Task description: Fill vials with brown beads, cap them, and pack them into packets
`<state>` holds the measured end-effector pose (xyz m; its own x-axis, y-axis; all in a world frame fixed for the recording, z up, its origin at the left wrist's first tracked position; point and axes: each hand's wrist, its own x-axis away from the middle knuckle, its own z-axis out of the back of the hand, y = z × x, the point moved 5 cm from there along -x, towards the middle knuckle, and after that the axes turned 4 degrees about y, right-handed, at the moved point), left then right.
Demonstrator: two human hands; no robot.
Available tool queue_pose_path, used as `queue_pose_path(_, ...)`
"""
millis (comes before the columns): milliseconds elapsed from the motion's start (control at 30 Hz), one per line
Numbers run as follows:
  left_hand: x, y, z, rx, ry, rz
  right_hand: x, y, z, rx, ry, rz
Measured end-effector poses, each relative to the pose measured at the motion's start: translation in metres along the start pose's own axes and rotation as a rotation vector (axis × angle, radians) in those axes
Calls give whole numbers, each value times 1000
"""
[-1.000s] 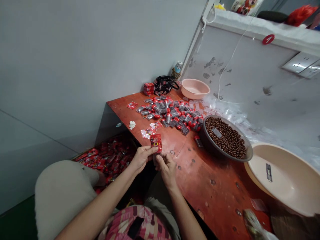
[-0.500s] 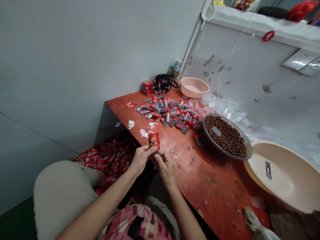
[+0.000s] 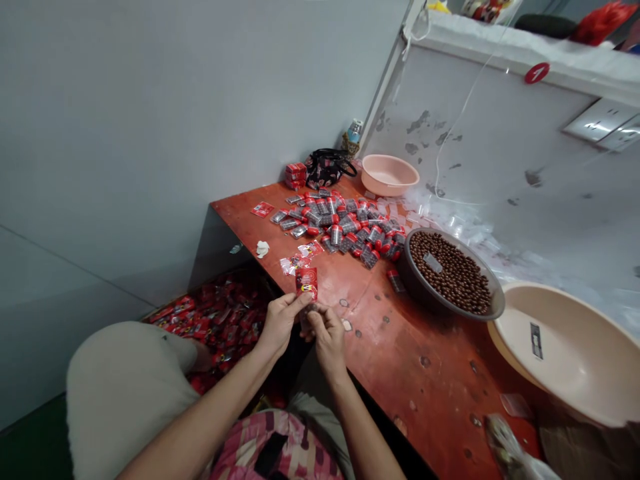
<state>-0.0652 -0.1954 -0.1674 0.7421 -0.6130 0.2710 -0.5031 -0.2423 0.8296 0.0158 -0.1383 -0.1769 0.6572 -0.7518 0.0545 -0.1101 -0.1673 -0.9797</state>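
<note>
A small red printed packet (image 3: 306, 283) stands upright between my hands, above the near edge of the worn orange-red tabletop (image 3: 400, 360). My left hand (image 3: 281, 325) pinches its lower part, and my right hand (image 3: 326, 338) grips its bottom edge. Farther along the table lies a heap of small clear tubes with red caps (image 3: 340, 232). Near them, a dark bowl (image 3: 407, 283) holds many round brown beads (image 3: 450, 272). Torn clear-and-red wrappers (image 3: 295, 265) lie just beyond my hands.
A large peach basin (image 3: 505, 340) sits at the right, and a smaller pink basin (image 3: 389, 175) at the far corner. A black patterned bag (image 3: 327, 168) stands nearby. Loose red packets (image 3: 225, 327) fill a low heap left of the table. Clear plastic scraps (image 3: 450, 227) line the wall.
Both hands and the red packet have shifted slightly left and closer together. The heap, bowl and basins stay in place on the table.
</note>
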Motion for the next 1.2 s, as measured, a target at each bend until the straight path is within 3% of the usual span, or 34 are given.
queue_pose_path(100,-2,3,2,69,48,27,2,-2,-1,-54,-23,-15)
queue_pose_path(267,-1,2,-2,128,-43,80,3,1,3,-97,0,-49)
queue_pose_path(500,-3,1,2,141,90,27,6,-8,11,220,163,159)
queue_pose_path(567,-2,1,3,151,118,12,7,-8,9,234,155,154)
queue_pose_path(700,-5,-2,5,165,80,42,8,-4,4,187,88,89)
queue_pose_path(867,-7,-3,4,141,-4,107,9,-5,8,280,95,150)
queue_pose_path(1000,-5,-2,4,128,80,39,9,-11,13,401,170,267)
queue_pose_path(1100,-2,-5,6,107,154,22,6,-5,11,249,137,158)
queue_pose_path(1200,0,-10,4,78,111,67,4,9,5,-42,50,-59)
